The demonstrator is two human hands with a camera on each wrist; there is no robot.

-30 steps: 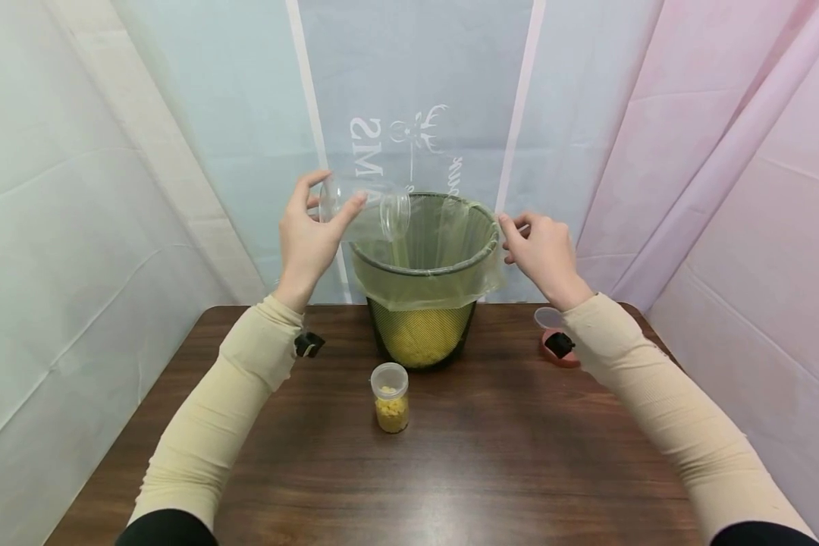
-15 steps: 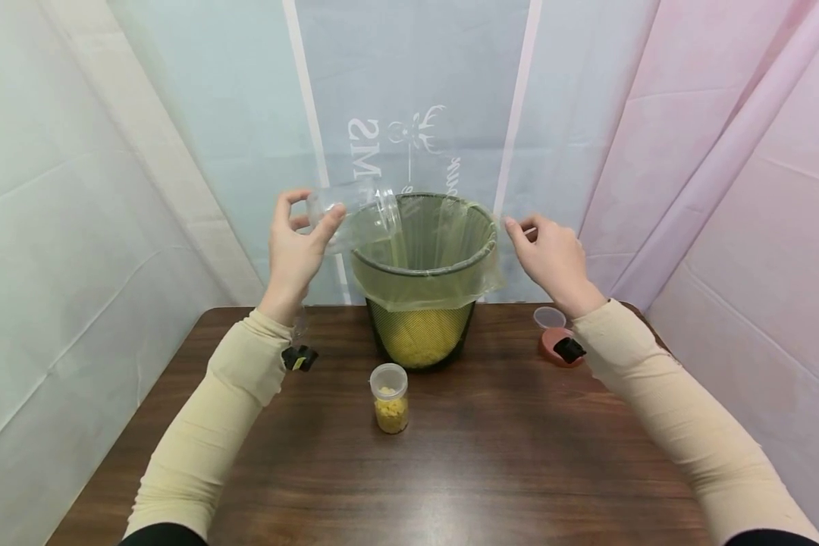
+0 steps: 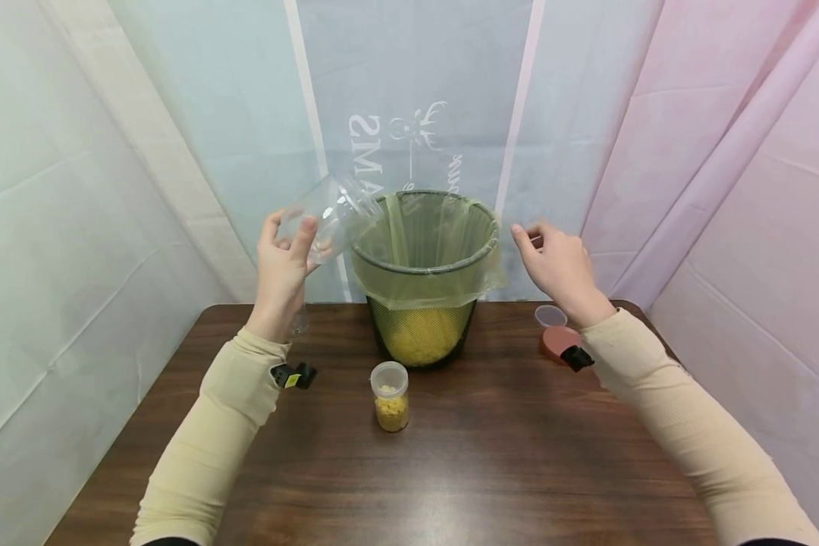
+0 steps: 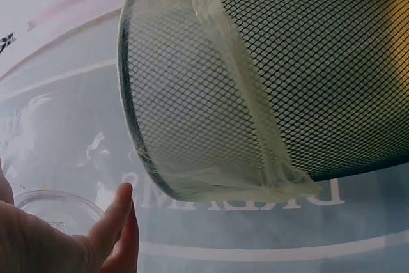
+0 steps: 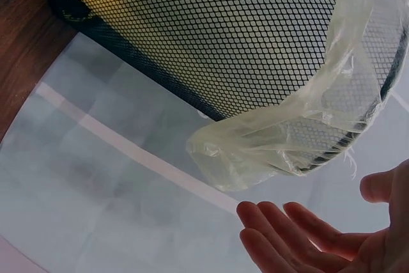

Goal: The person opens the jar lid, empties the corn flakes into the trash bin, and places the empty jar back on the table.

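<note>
My left hand grips a clear plastic jar, tilted with its mouth up and to the right, just left of the bin's rim. No contents show in it. A black mesh waste bin stands at the table's far side, lined with a pale yellow-green bag folded over the rim; something yellow shows low inside. To the right of the bin, my right hand hangs in the air with nothing in it. In the right wrist view its fingers are loosely bent, apart from the bag's edge.
Nearer me stands a small clear jar with yellow bits in it, no lid on. A red lid and a clear disc lie on the brown table at the right. A printed curtain hangs behind.
My left hand has drawn the clear jar left and down from over the bin, turning its mouth upward. My right hand has moved right, away from the bin's rim.
</note>
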